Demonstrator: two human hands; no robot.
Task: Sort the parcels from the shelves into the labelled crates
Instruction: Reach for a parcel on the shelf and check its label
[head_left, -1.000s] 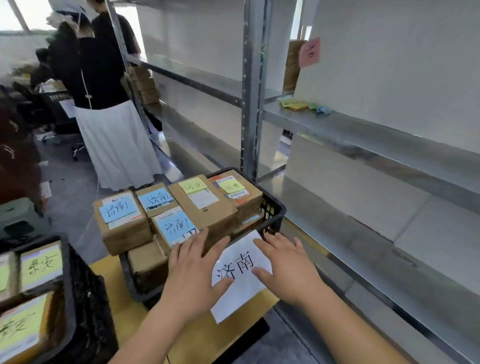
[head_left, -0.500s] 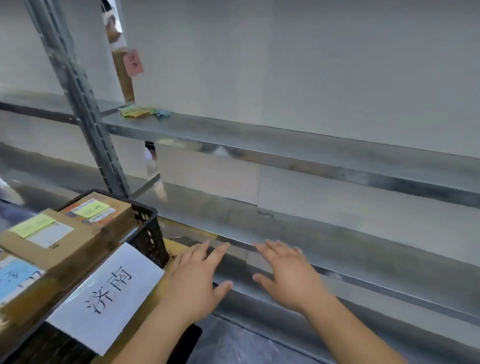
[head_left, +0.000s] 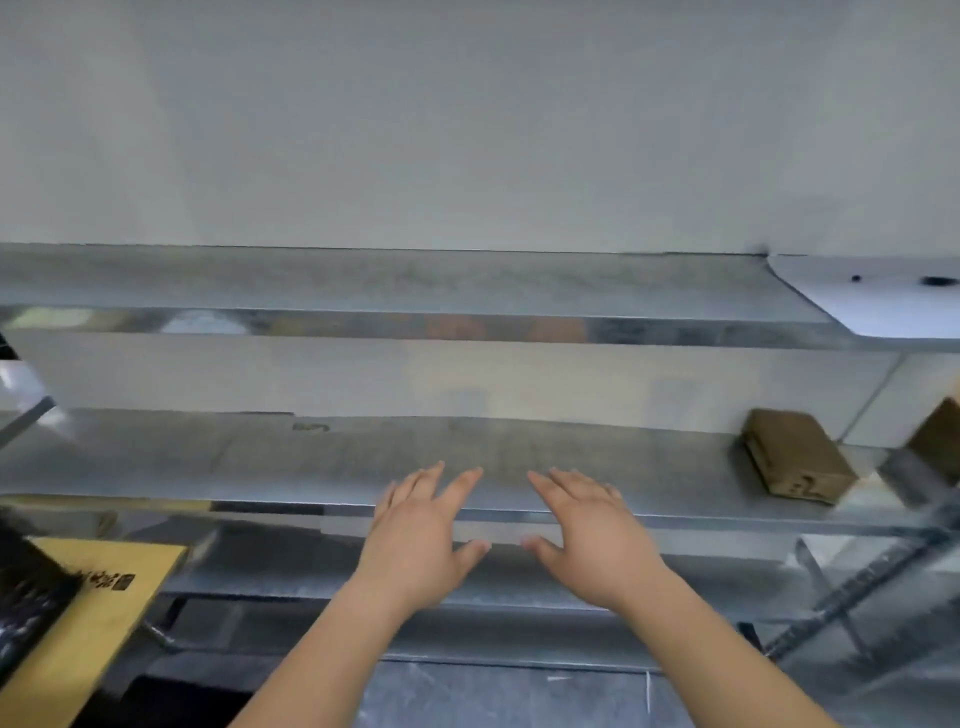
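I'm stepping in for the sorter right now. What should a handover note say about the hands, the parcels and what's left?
Left hand and right hand: both open, fingers spread, holding nothing, raised in front of the metal shelf.
Parcels: one brown parcel lies on that shelf at far right; a second sits at the frame's edge.
Done: nothing can be judged; no crate contents are visible.
Left: take both parcels and sort them into their labelled crates.

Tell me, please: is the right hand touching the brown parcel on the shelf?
Apart. The head view shows the right hand open at mid-frame, with bare shelf plainly between it and the brown parcel further right.
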